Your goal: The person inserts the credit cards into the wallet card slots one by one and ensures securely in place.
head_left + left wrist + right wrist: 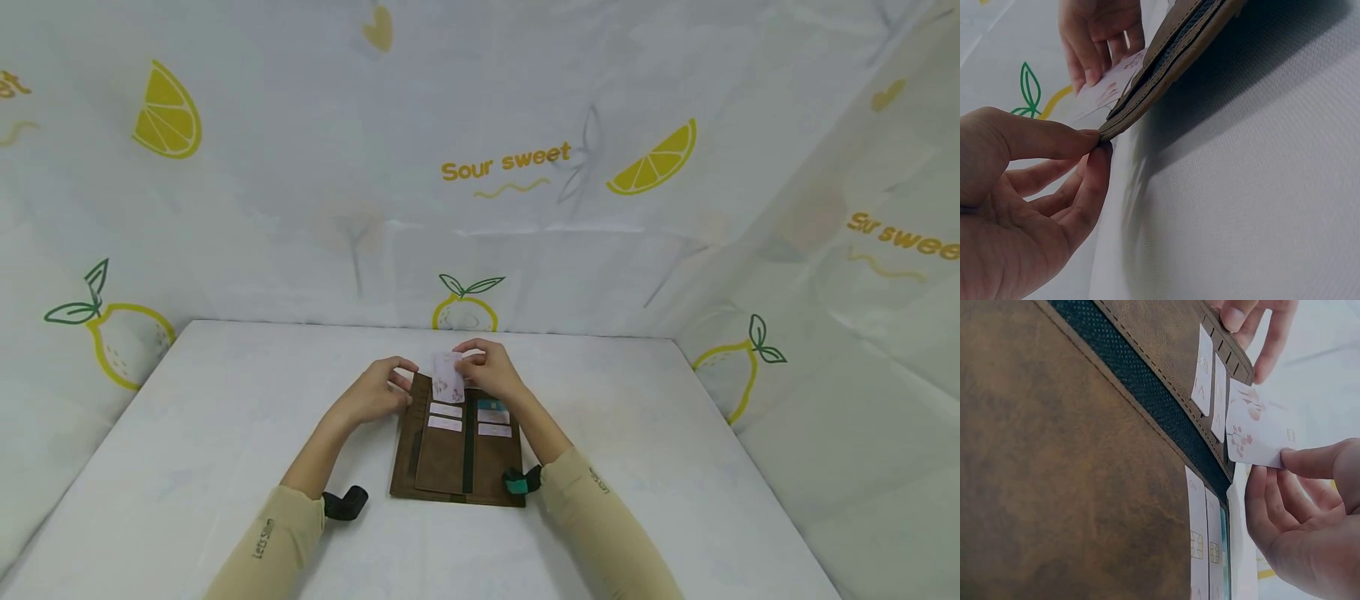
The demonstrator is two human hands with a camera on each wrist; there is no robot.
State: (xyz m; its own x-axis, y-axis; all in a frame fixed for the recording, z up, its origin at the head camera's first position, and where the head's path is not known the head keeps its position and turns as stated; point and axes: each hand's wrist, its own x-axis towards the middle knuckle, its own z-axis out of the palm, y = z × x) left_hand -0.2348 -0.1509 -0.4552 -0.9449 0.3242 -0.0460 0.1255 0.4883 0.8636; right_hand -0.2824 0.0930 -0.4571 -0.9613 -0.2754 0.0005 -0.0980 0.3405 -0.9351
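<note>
A brown leather long wallet lies unfolded on the white table. My left hand is at its upper left corner; in the left wrist view, thumb and fingers pinch that corner. Between thumb and fingers of my right hand is a white card with a pink blossom print. In the right wrist view, the card's lower edge meets the top of the wallet's left card slots, above two white cards tucked there. The right-hand slots hold more white cards with chips and a teal card.
The white table ends at a cloth backdrop printed with lemons and lettering. A dark strap end sticks out at the left wrist. Another strap, black and green, overlaps the wallet's lower right corner in the head view.
</note>
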